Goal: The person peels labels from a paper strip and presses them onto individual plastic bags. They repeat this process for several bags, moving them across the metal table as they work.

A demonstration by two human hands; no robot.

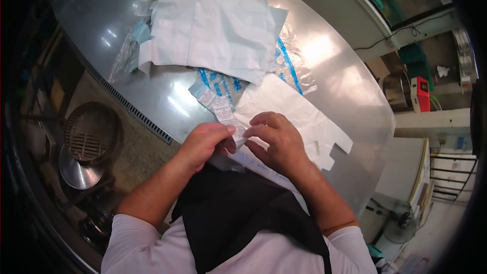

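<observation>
A strip of white printed labels runs up from my hands over the table. My left hand pinches its near end between thumb and fingers. At the same end, my right hand has thumb and index finger closed on the strip's edge, its other fingers curled. A flat white plastic bag with a cut-out end lies under and beside my right hand. Beyond the strip, a pile of white plastic bags rests on clear plastic wrapping with blue print.
The steel table has a slotted left edge. Below it on the left are a round pan with a grate and a metal bowl. A red device stands on a shelf at right, with a fan lower down.
</observation>
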